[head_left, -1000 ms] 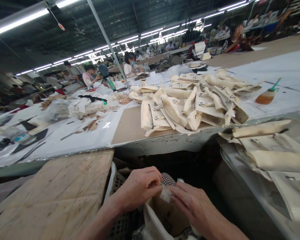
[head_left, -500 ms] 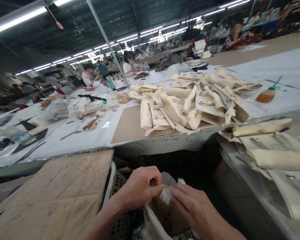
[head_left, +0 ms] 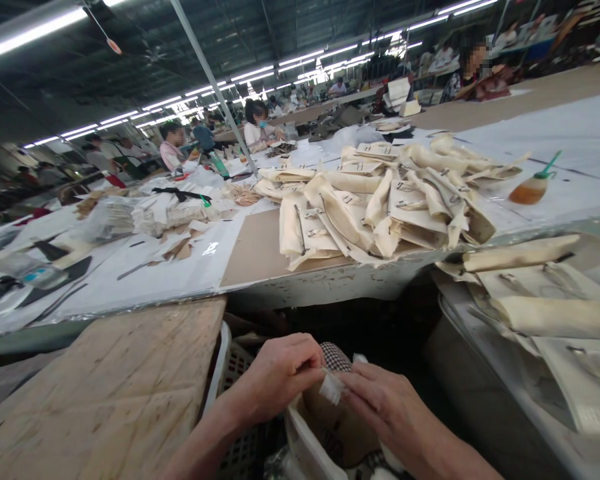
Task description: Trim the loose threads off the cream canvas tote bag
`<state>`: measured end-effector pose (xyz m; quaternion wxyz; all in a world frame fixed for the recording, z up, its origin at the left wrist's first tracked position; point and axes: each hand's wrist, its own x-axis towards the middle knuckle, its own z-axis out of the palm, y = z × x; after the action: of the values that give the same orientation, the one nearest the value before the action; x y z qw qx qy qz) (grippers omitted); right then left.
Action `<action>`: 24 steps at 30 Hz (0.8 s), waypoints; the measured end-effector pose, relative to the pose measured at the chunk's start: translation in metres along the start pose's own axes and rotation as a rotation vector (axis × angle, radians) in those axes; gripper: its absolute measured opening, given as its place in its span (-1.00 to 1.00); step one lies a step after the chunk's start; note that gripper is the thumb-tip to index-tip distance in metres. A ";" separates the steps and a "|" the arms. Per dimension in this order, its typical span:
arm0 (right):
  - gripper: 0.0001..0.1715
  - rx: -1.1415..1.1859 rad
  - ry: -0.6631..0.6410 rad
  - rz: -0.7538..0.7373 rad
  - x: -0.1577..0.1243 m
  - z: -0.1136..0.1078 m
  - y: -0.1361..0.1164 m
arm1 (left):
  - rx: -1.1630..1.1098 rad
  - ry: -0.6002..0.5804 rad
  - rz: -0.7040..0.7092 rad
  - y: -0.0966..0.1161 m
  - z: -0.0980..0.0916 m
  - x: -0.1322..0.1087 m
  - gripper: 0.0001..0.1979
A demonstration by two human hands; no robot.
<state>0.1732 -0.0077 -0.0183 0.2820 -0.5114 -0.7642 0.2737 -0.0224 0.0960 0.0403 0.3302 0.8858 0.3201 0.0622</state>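
Hands close together: left hand (head_left: 280, 377) and right hand (head_left: 380, 408) each pinch one small pale tag (head_left: 331, 387) over the rim of one brown bag (head_left: 337, 427). One amber bottle (head_left: 530, 192) stands near the table (head_left: 300, 287)'s front edge.

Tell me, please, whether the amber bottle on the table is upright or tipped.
Tipped: the amber bottle lies on its side, green nozzle slanting upward.

Low in the frame, the left hand (head_left: 280, 373) pinches a small whitish translucent tab (head_left: 331, 387). The right hand (head_left: 380, 407) has its fingertips on the same tab, above a brown card-like piece (head_left: 340, 427). A black-and-white checked cloth (head_left: 336, 358) peeks out just behind. Off left, there's a scuffed wooden board (head_left: 110, 380). Ahead on the bench (head_left: 260, 253) sit a heap of cream fabric pieces (head_left: 380, 200) and an amber squeeze bottle (head_left: 530, 190).
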 end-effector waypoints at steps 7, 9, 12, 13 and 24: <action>-0.72 -0.002 -0.050 0.050 0.002 0.000 0.001 | 0.004 0.006 0.006 0.000 0.001 0.000 -0.86; -0.72 -0.010 -0.056 0.045 0.003 0.000 0.000 | 0.013 0.028 -0.013 0.001 0.002 0.000 -0.84; -0.71 -0.016 -0.055 0.024 0.002 -0.003 -0.004 | 0.015 0.055 -0.045 0.003 0.003 -0.001 -0.83; -0.71 -0.007 -0.054 0.015 0.002 -0.006 -0.006 | 0.009 0.059 -0.062 0.004 0.003 -0.001 -0.83; -0.89 0.002 -0.092 0.183 0.026 0.009 -0.015 | -0.123 0.082 -0.271 0.022 0.000 -0.008 -0.74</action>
<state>0.1491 0.0107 -0.0094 0.2210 -0.5658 -0.7260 0.3225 -0.0173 0.0785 0.0553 0.3757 0.8093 0.4457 0.0725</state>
